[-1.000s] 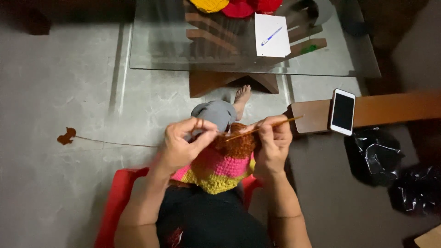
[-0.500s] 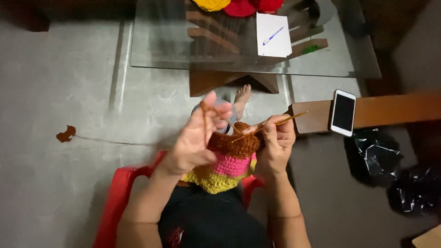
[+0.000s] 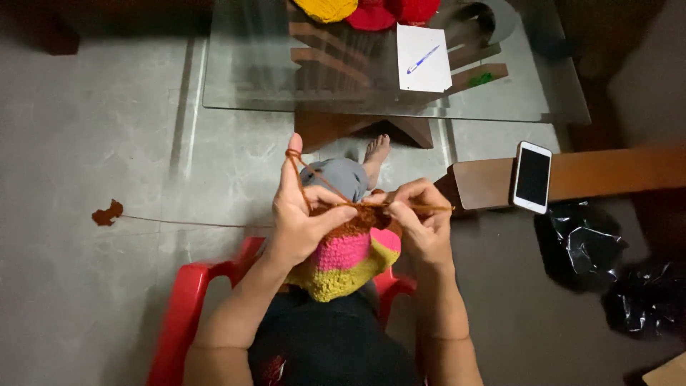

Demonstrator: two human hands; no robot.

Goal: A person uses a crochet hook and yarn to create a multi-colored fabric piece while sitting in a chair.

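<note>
Scanning from the left edge, I note a small brown yarn clump point(image 3: 107, 212) lying on the grey floor point(image 3: 86, 129), with a thin brown strand point(image 3: 193, 224) running from it toward the hands.

Next comes the red plastic chair point(image 3: 187, 300) on which the person sits.

The left hand point(image 3: 304, 214) now stands with its index finger raised and the brown yarn looped over that finger, the thumb pressing the top edge of the crochet piece point(image 3: 348, 251). Half a second ago this hand was lifted and spread above the work; it has since come down and closed on the fabric. I judge this to mean the yarn is re-tensioned and the work is steadied for a further stitch.

The crochet piece sits between both hands, above the lap: a brown top band, a pink middle band and a yellow-green lower band. Behind it I see a grey-clad knee point(image 3: 343, 176) and a bare foot point(image 3: 376, 151).

The right hand point(image 3: 421, 218) is curled closed around the wooden crochet hook point(image 3: 421, 209), which lies nearly level, its tip at the brown edge. Its position matches the earlier pictures closely.

Farther back stands a glass table point(image 3: 243, 78) carrying a white sheet with a blue pen point(image 3: 423, 58) and red and yellow yarn items point(image 3: 368, 10). At right, a white smartphone point(image 3: 533, 176) rests on a wooden bench point(image 3: 614, 171), with black plastic bags point(image 3: 582, 243) below.
</note>
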